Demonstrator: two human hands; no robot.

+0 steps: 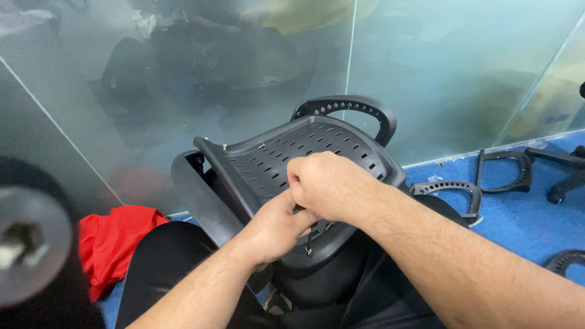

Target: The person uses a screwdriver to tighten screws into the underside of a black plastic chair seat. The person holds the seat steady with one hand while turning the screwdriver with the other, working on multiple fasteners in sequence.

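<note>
Right forearm crosses foreground; right hand (332,183) and left hand (277,228) are closed together on a small fastener (309,242) at the slotted seat plate (292,155) lower edge; tightening judged underway, steady alignment needed.

One slotted black seat pan (304,152), three loose armrests (448,192), one red cloth (116,240), two hands (332,183).
</note>
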